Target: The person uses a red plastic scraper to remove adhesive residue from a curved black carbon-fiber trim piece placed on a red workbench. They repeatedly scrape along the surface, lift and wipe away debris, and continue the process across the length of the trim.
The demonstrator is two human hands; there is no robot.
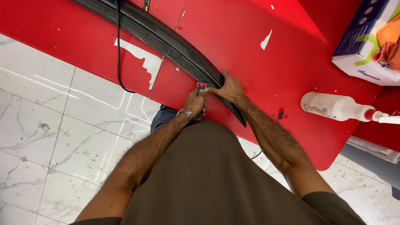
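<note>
Red chipped table (291, 62) over white marble floor tiles (50, 137)
Left hand (195, 102) grips a red scraper (201, 86); right hand (227, 88) presses the carbon-fibre strip (166, 39); white spray bottle (329, 106) and blue-white box (362, 46) sit right

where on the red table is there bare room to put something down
Bare red table lies between the carbon strip and the box, above the spray bottle. It is crowded at the near edge, where both hands and a red scraper meet.

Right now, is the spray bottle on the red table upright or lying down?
Lying down. The spray bottle rests on its side on the red table, with its nozzle pointing toward the right edge of the view.
</note>
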